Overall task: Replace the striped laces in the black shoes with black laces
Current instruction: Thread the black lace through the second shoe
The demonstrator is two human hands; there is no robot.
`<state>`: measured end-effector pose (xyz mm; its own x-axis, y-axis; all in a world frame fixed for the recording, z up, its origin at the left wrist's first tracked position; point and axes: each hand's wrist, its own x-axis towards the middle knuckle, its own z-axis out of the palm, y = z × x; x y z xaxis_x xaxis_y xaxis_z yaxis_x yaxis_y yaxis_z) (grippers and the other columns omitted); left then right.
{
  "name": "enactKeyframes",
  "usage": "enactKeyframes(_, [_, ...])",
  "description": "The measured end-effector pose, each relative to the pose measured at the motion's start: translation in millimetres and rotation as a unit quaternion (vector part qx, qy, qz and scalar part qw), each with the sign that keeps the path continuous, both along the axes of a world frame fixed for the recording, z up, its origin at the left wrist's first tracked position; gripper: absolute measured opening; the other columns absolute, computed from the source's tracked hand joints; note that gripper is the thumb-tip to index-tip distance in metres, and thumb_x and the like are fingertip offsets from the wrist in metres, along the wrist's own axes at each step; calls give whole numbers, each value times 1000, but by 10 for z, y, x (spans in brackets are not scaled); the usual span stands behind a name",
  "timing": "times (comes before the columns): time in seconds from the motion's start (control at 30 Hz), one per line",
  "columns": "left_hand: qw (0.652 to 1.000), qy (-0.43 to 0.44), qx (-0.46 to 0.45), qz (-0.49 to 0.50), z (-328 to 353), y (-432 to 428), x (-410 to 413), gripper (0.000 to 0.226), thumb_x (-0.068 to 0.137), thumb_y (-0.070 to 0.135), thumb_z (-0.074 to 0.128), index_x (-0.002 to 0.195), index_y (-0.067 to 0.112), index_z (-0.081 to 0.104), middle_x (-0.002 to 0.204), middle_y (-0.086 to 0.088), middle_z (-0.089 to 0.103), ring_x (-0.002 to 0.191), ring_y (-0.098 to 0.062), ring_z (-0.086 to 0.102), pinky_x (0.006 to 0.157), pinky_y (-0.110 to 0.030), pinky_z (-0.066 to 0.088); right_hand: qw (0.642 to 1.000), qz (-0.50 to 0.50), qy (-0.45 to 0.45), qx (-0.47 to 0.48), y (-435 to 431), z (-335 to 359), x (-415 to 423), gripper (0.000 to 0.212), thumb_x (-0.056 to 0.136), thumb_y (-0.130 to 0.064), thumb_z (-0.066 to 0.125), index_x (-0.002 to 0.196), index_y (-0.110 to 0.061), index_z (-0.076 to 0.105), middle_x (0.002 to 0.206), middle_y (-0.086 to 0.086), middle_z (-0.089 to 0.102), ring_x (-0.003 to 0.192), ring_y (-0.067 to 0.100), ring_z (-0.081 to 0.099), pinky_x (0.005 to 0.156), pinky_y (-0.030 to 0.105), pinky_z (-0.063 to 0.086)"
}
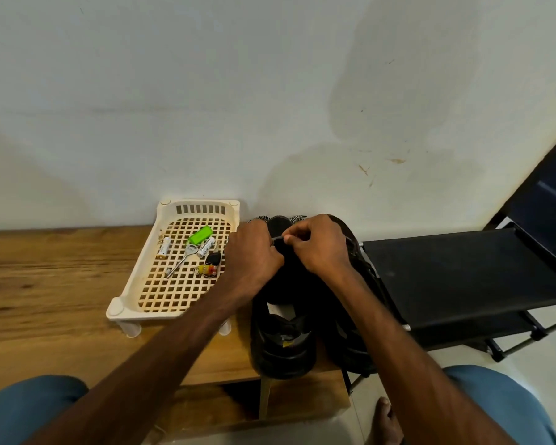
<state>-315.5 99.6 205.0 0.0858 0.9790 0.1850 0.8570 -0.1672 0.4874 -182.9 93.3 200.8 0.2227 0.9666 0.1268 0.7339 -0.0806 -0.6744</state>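
Unlacing, I reckon | left hand (254,253) + right hand (320,244) fingers pinch lace (277,239) on black shoe (281,351), surface's right edge | I'd ease slack eyelet by eyelet

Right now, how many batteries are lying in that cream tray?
2. The left battery lies by the tray's left wall; the right battery lies just below the green object. The left hand could hide more.

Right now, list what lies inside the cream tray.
Two batteries, a green plastic item, a metal key, a black fob and a yellow charm. The left hand hides the right edge of the tray.
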Motion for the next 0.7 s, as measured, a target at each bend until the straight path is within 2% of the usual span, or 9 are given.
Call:
enactKeyframes(0.13, [1000, -3, -19, -4, 10, 15, -13, 20, 86, 16, 71, 104, 7, 73, 98, -9, 71, 90, -27, 68, 74, -33, 52, 999, -11, -29, -14, 18, -20, -101, 8, 90, -28, 75, 87, -31, 81, 87, -12, 76, 81, 8, 68, 65, 23, 41])
enactKeyframes(0.3, [999, -14, -31, -5, 0, 37, -33, 21, 87, 16, 72, 106, 7, 71, 101, -8, 71, 94, -25, 68, 82, -37, 56, 998, -51, -14, -36, 48, -40, -191, 8, 88, -26, 75, 84, -28, 81, 65, -18, 57, 68, 9, 58, 53, 17, 31])
enactKeyframes(0.37, [999, -19, -37, -4, -12, 46, -45, 20, 87, 15, 71, 105, 6, 70, 100, -9, 70, 95, -27, 68, 84, -39, 56, 997, -58, -7, -44, 53, -44, -215, 10, 88, -23, 73, 86, -27, 82, 70, -14, 64, 77, 17, 67, 55, 19, 32])
enactKeyframes(0.43, [999, -26, -41, -4, -21, 58, -58, 18, 86, 15, 71, 103, 7, 69, 97, -7, 70, 94, -26, 67, 82, -39, 54, 996, -67, -1, -51, 49, -46, -236, 12, 88, -21, 71, 87, -26, 82, 84, -7, 74, 88, 23, 71, 63, 21, 35])
enactKeyframes(0.47, [999, -29, -44, -3, -25, 67, -63, 17, 86, 14, 70, 102, 8, 70, 96, -7, 70, 92, -25, 67, 81, -38, 54, 996, -69, 2, -54, 47, -47, -244, 13, 88, -21, 70, 88, -25, 82, 82, -7, 73, 90, 24, 72, 62, 21, 35])
enactKeyframes(0.57, [998, -39, -51, -3, -37, 90, -73, 14, 84, 11, 69, 98, 9, 72, 89, -5, 70, 86, -22, 66, 78, -36, 52, 996, -70, 11, -57, 41, -45, -261, 14, 88, -18, 69, 87, -23, 82, 66, -13, 56, 84, 22, 71, 49, 17, 29])
enactKeyframes(0.63, [998, -44, -52, 1, -48, 98, -76, 12, 83, 10, 68, 93, 9, 73, 83, -4, 69, 80, -20, 64, 72, -33, 49, 996, -70, 15, -58, 36, -38, -267, 15, 88, -17, 68, 86, -21, 82, 67, -10, 58, 83, 22, 70, 50, 19, 32])
enactKeyframes(0.7, [997, -53, -49, 7, -62, 104, -77, 9, 82, 9, 69, 89, 10, 74, 78, -3, 68, 75, -18, 62, 69, -31, 45, 996, -70, 14, -62, 27, -25, -270, 15, 88, -16, 67, 87, -18, 82, 75, -4, 66, 84, 25, 70, 60, 22, 38])
